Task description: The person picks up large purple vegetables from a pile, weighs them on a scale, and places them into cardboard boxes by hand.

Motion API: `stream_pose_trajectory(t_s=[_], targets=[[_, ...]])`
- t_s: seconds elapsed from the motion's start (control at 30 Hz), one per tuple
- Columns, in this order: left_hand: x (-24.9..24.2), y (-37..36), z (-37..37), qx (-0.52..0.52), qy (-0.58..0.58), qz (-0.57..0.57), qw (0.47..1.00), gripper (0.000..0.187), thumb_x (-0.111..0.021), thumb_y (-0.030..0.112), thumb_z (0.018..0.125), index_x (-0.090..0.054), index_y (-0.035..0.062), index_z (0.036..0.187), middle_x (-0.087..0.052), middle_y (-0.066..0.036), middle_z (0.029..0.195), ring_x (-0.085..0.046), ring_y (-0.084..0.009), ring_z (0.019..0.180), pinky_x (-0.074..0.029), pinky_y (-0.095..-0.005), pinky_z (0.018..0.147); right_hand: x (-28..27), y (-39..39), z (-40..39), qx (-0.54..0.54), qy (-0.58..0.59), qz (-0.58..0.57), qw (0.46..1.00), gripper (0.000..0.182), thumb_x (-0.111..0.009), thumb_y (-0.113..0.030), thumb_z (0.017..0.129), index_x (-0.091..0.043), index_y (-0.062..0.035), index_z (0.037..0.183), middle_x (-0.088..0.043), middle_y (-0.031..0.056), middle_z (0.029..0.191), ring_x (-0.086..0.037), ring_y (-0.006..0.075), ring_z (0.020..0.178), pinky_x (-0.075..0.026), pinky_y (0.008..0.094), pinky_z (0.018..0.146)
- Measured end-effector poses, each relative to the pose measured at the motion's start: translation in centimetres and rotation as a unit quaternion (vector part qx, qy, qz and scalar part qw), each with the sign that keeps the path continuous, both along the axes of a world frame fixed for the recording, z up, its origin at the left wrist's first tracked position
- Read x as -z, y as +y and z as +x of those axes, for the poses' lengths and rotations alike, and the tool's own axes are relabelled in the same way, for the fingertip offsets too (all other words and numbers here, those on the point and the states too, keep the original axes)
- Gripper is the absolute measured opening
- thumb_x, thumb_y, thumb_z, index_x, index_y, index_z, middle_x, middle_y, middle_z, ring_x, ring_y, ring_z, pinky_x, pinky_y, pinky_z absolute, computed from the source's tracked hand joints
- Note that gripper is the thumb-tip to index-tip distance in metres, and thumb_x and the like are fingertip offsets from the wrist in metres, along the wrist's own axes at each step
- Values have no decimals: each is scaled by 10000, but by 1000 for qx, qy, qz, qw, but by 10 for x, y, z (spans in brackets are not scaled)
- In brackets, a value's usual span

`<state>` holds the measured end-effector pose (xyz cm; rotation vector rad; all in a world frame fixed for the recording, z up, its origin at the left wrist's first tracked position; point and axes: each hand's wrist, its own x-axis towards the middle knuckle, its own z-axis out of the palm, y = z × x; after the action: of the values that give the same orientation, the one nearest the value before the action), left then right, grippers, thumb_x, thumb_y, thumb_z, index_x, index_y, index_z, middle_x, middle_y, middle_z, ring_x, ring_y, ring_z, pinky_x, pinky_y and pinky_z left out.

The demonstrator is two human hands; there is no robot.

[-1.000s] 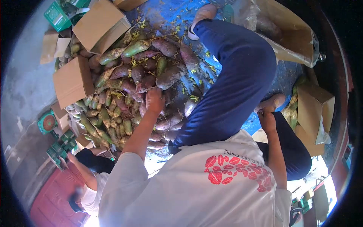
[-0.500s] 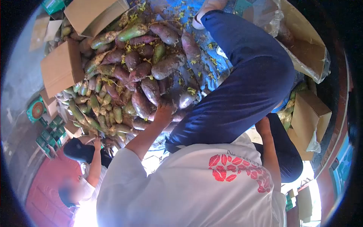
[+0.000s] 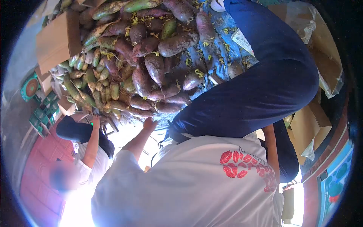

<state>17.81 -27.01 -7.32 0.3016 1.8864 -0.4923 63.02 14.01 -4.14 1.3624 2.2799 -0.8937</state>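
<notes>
Though lettering (image 3: 242, 149) blurs, left hand (image 3: 149, 124), roots (image 3: 154, 68) nearby

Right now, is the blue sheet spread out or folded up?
Spread out, but wrinkly: blue sheet shows between and beside the purple roots lying on it.

Dozens of roots (image 3: 177, 44), at least three cardboard boxes (image 3: 58, 41), one co-worker (image 3: 91, 149)

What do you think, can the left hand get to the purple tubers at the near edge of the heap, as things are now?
Probably yes. The left hand is close beside the nearest purple tubers, and no box or leg shows between them.
</notes>
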Motion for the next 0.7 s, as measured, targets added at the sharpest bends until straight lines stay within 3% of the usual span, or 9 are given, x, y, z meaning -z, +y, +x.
stream_pose_trajectory(t_s=[0.07, 0.13, 0.23, 0.27, 0.33, 0.43, 0.57, 0.7], targets=[[21, -12, 12, -165, 44, 57, 984, 620, -672, 312, 690, -462, -9, 1178, -554, -200, 1126, -540, -313, 1044, -425, -389, 889, -4, 1, 0, -2, -3, -1, 1000, 197, -544, -85, 791, -562, -9, 972, -609, 218, 916, -585, 383, 873, -482, 433, 744], [43, -10, 24, -88, 135, 119, 980, 725, -719, 287, 645, -401, 5, 1233, -491, -205, 1207, -501, -315, 1094, -409, -385, 911, -7, 2, 1, -3, -5, -1, 1000, 197, -544, -84, 791, -562, -9, 972, -609, 218, 915, -584, 383, 875, -482, 432, 744], [65, 3, 19, -46, 165, 179, 969, 882, -729, 252, 618, -263, 55, 1340, -428, -247, 1230, -500, -388, 1040, -420, -428, 906, -13, 6, -1, -5, -7, -4, 1000, 197, -543, -81, 790, -562, -9, 972, -609, 217, 915, -584, 383, 876, -482, 431, 745], [85, -6, 15, -161, 142, 241, 946, 824, -745, 189, 611, -322, 45, 1304, -475, -213, 1178, -511, -340, 1026, -428, -416, 881, -14, 7, -1, -5, -7, -3, 1000, 197, -543, -81, 790, -562, -9, 972, -609, 217, 915, -584, 383, 877, -482, 431, 745], [97, 8, 3, -415, -21, 282, 865, 777, -758, 147, 599, -373, 27, 1263, -513, -160, 1121, -515, -281, 1001, -434, -374, 845, -18, 7, -2, -8, -11, 0, 1000, 197, -543, -79, 789, -562, -8, 972, -609, 217, 915, -583, 383, 878, -482, 430, 745], [56, 56, -2, -332, 4, 197, 922, 689, -738, 113, 613, -422, 5, 1216, -561, -126, 1055, -542, -238, 944, -442, -344, 810, -24, 13, -5, -12, -14, 0, 1000, 198, -543, -77, 788, -562, -8, 973, -609, 217, 914, -583, 383, 879, -483, 429, 746], [105, 14, 1, -295, -13, 220, 930, 751, -756, 128, 588, -401, 2, 1237, -525, -137, 1135, -523, -233, 1004, -435, -333, 842, -29, 17, -9, -19, -18, 0, 1000, 198, -542, -74, 787, -562, -8, 973, -609, 216, 914, -582, 383, 882, -483, 428, 747], [74, 51, 3, -328, 18, 205, 922, 774, -768, 120, 563, -393, 6, 1231, -535, -131, 1110, -535, -242, 988, -442, -330, 853, -34, 18, -8, -28, -24, 1, 999, 198, -542, -71, 786, -562, -7, 973, -609, 216, 913, -581, 383, 884, -483, 427, 747]])
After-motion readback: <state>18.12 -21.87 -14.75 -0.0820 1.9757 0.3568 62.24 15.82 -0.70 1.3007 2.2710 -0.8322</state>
